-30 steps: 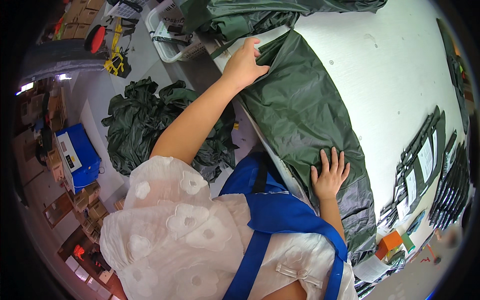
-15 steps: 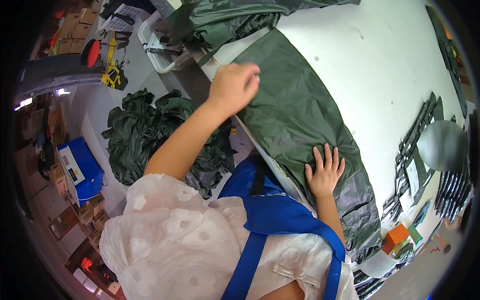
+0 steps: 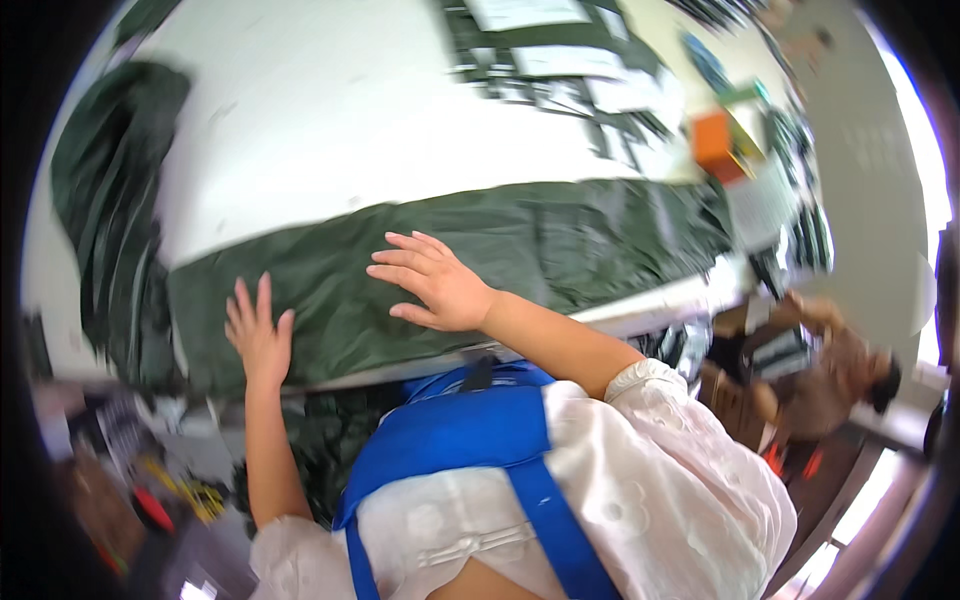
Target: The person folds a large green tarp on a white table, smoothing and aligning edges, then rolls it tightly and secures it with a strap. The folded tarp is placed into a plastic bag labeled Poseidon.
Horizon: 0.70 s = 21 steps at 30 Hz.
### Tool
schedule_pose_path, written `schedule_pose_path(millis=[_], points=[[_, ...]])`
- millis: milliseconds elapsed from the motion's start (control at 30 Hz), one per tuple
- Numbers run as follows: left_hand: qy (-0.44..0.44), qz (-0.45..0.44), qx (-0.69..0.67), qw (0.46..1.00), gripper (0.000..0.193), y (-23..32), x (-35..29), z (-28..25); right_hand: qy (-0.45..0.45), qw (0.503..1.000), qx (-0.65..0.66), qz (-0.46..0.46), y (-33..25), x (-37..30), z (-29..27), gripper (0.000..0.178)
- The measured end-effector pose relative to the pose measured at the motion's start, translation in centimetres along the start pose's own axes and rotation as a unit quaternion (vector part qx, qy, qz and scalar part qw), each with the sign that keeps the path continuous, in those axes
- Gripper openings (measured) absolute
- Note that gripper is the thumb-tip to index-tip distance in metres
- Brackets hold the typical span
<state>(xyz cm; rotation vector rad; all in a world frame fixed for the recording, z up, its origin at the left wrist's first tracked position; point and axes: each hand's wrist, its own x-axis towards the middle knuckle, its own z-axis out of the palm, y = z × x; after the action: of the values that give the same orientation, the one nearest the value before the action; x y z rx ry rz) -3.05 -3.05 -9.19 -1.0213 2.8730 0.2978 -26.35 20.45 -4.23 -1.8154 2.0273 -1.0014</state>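
Observation:
A long strip of dark green fabric [image 3: 590, 235], smooth at its left part and wrinkled at its right end, lies along the near edge of the white table [image 3: 300, 130]. Over its left end is my left hand [image 3: 260, 340], fingers spread and pointing away from me. My right hand [image 3: 440, 285] is above the middle of the strip, its fingers stretched out toward the left; whether the palm touches the cloth I cannot tell. Neither hand grips anything. The picture is somewhat smeared by motion.
A bunched dark green fabric piece [image 3: 110, 200] lies at the table's left side. Dark strips with white sheets [image 3: 560, 60] are at the far side. An orange box [image 3: 715, 145] stands at the right. Another person [image 3: 830, 370] is off to the right.
My view has turned toward the right. My left hand, earlier raised with curled fingers, has opened out over the fabric. My right hand has shifted left along the strip.

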Motion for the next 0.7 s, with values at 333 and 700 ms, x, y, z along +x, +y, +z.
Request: schedule_pose_path(millis=[333,700], points=[[-0.069,-0.046,0.113,0.99,0.068,-1.0,1.0,4.3,0.484,0.517,-0.4,0.581,19.6,-47.1,-22.0,0.036],[-0.082,-0.085,0.153,0.981,0.07,-1.6,1.0,4.3,-0.118,0.649,-0.301,0.689,20.8,-55.8,-24.7,0.021]])
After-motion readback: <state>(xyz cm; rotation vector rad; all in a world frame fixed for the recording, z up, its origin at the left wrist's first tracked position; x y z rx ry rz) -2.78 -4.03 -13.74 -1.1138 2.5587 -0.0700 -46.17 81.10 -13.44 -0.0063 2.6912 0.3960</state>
